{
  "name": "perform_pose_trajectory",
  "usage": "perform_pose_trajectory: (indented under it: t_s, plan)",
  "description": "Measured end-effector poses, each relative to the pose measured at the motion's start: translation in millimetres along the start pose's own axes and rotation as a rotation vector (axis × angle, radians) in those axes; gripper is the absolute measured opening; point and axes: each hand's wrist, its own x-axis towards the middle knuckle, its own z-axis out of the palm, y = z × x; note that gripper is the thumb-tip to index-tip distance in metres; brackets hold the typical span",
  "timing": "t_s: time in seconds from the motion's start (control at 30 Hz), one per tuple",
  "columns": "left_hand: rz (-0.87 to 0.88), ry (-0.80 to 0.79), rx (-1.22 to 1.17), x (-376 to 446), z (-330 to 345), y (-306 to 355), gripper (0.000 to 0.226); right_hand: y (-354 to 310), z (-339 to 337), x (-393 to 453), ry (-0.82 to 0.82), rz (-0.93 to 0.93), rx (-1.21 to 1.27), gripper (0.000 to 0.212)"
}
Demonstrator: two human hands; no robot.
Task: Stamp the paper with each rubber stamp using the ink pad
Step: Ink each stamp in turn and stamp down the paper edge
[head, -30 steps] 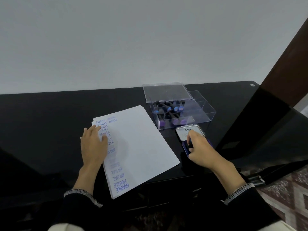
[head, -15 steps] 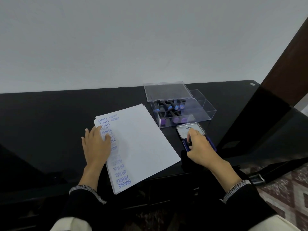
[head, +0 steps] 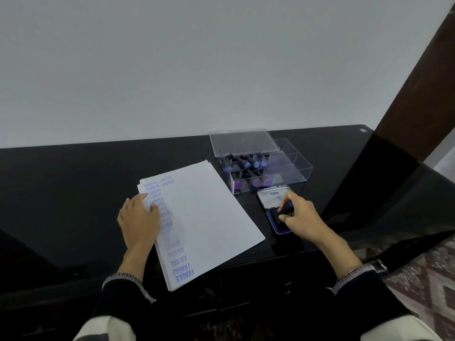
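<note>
A stack of white paper (head: 209, 212) lies on the black desk (head: 73, 193), with blue stamped words down its left side. My left hand (head: 139, 221) rests flat on that left side, fingers straight. To the right lies the open blue ink pad (head: 277, 223), its white-labelled lid (head: 270, 198) folded back. My right hand (head: 301, 217) grips a dark rubber stamp (head: 285, 209) and holds it down on the pad. A clear plastic box (head: 268, 172) behind the pad holds several more stamps with blue and purple ends.
The box's clear lid (head: 242, 141) leans at its back. A plain wall runs behind the desk. A dark wooden post (head: 418, 94) stands at the right, and a patterned rug (head: 423, 286) lies beyond the desk's right edge.
My right hand stays on the ink pad with the stamp, shifted only slightly. My left hand keeps resting on the paper. The view has shifted a little.
</note>
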Motion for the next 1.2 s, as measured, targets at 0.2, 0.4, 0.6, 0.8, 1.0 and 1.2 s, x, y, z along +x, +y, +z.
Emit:
perform_pose_trajectory:
  t_s: [0.2,0.4,0.6,0.8,1.0,1.2]
  plan:
    - [0.002,0.003,0.011,0,1,0,0.042,-5,4,2,-0.09,-0.07,-0.188,0.029]
    - [0.002,0.01,0.016,0,1,-1,0.041,-11,9,5,-0.165,-0.059,-0.307,0.021]
    - [0.016,0.011,0.027,3,3,-4,0.04,-16,8,5,-0.126,-0.08,-0.332,0.017]
    - [0.011,0.01,0.026,4,4,-6,0.039,-15,14,1,-0.1,-0.058,-0.346,0.017]
    - [-0.002,0.02,0.032,3,4,-2,0.039,-14,15,2,-0.048,-0.018,-0.294,0.015]
    - [-0.004,0.018,0.062,3,4,-1,0.039,-12,14,0,-0.039,-0.028,-0.281,0.022]
